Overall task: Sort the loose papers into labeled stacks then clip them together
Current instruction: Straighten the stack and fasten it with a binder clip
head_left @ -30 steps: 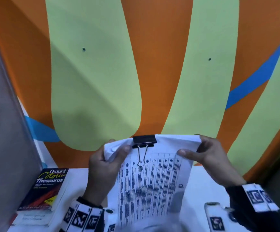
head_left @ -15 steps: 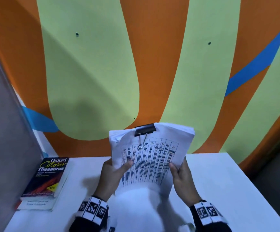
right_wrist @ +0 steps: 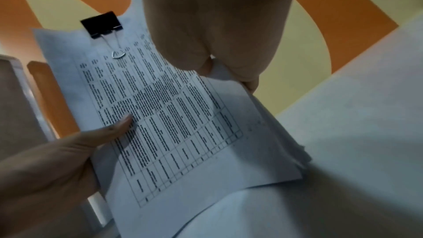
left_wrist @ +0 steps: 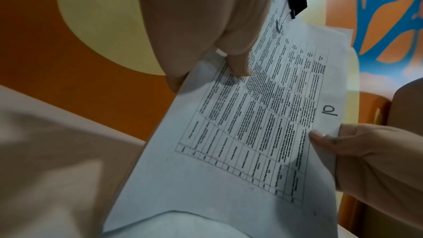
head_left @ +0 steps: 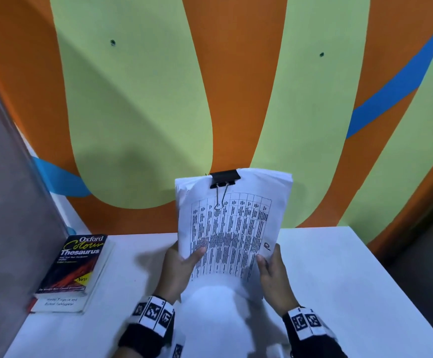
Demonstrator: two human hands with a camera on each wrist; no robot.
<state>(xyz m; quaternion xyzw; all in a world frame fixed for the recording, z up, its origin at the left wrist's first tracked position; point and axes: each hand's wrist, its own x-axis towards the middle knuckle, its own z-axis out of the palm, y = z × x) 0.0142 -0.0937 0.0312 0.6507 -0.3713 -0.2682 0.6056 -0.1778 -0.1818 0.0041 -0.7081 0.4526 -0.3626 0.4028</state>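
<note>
Right up front, the white rectangular tabletop [head_left: 344, 275] has bare room to the R of the hands & along its far edge; the orange, lime-green & blue painted wall [head_left: 143, 112] rises straight behind, a grey panel [head_left: 6, 189] closes off the L side.

Held above the table, tilted up toward the wall: a clipped stack of white printed papers w/ a black-ruled table [head_left: 232, 228], handwritten "10" near its R margin. A black metal binder clip w/ silver wire handles [head_left: 225, 178] grips the top edge, front handle folded down flat on the top sheet.

L hand [head_left: 180, 270] pinches the stack's L edge low down, thumb on the printed face, fingers behind. R hand [head_left: 272, 272] pinches the R edge just below the "10", thumb on front, fingers behind. Both well below the clip, not touching it.

More white loose sheets [head_left: 210, 324] lie on the table under the wrists, blurry. A black-cover Oxford Colour Thesaurus book [head_left: 74, 264] sits on a second white-cover book [head_left: 60, 303] at the table's L edge, well apart from the papers.
</note>
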